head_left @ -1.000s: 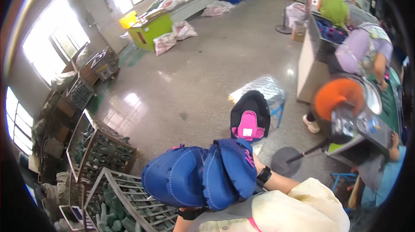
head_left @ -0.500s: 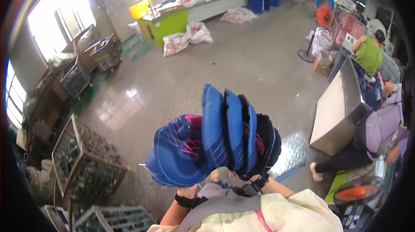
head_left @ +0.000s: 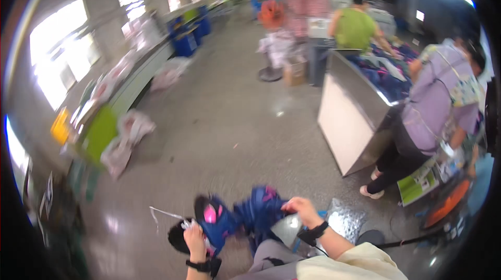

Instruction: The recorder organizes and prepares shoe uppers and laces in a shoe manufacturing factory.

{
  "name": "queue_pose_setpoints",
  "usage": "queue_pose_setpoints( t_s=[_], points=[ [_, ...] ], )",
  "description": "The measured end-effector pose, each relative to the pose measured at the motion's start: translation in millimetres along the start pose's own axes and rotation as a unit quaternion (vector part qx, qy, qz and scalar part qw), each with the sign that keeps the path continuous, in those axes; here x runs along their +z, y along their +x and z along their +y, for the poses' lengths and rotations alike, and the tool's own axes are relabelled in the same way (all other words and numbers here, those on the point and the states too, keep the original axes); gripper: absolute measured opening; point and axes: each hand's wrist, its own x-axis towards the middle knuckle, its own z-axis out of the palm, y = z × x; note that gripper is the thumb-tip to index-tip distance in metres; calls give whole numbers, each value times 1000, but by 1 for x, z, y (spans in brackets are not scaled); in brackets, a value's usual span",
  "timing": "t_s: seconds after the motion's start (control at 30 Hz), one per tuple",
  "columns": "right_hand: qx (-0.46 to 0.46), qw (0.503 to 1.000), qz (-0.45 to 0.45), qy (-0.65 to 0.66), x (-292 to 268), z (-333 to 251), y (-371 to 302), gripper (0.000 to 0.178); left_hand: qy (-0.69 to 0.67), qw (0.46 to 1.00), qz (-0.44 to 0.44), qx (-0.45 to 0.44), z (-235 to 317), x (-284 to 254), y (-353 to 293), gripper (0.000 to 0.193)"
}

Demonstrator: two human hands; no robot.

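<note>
Low in front of my body, I have a bunch of dark blue shoe uppers with pink parts, smeared by motion. My left hand (head_left: pixel 195 242) is closed on the edge of one blue-and-black shoe upper (head_left: pixel 223 226), whose bright pink inside faces up. A thin white string (head_left: pixel 166 210) trails out leftward from beside that hand. To the right, my right hand (head_left: pixel 304 211) pinches the end of more blue shoe uppers (head_left: pixel 257 211), which hang down before my lap. Both wrists wear black bands.
At right, a person in purple (head_left: pixel 436 97) and one in green (head_left: pixel 355 27) stand by a big pale bin (head_left: pixel 347 128) heaped with blue pieces. An orange fan (head_left: pixel 443 207) stands near right, another fan (head_left: pixel 270 15) farther off. Sacks (head_left: pixel 128 139) lie by a green-ended bench (head_left: pixel 102 134) at left.
My view has swung to the right. The stacked uppers have dropped lower and spread apart, and my hands have separated, the left one now out to the left with the string beside it.
</note>
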Motion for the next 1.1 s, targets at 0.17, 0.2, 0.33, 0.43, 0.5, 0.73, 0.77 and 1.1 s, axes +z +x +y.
queue_pose_setpoints(
  t_s=[0.17, 0.2, 0.33, 0.43, 0.5, 0.73, 0.77, 1.1],
  points=[
    [127, 988, 76, -34, -61, 36, 97, 28, 592, 780, -123, 165, -34, 57, 107, 15],
    [118, 986, 99, -56, -65, 32, 114, 29, 618, 759, -130, 155, -54, 47, 138, 19],
    [93, 962, 100, -238, -92, -5, 155, 35, 559, 798, -114, 192, -28, 104, 254, 23],
    [72, 972, 68, -211, -109, -32, 202, 38, 588, 765, -138, 224, -34, 151, 335, 19],
    [75, 980, 70, -173, -122, -53, 239, 38, 552, 799, -141, 192, -40, 184, 377, 17],
    [51, 989, 71, -120, -214, -121, 385, 37, 307, 922, -219, 83, -57, 331, 529, 22],
    [48, 988, 86, -121, -226, -145, 401, 37, 263, 934, -239, 39, -40, 365, 546, 23],
    [-63, 957, 252, -130, -349, -404, 404, 32, -7, 868, -486, -105, 192, 694, 637, 23]
  ],
)
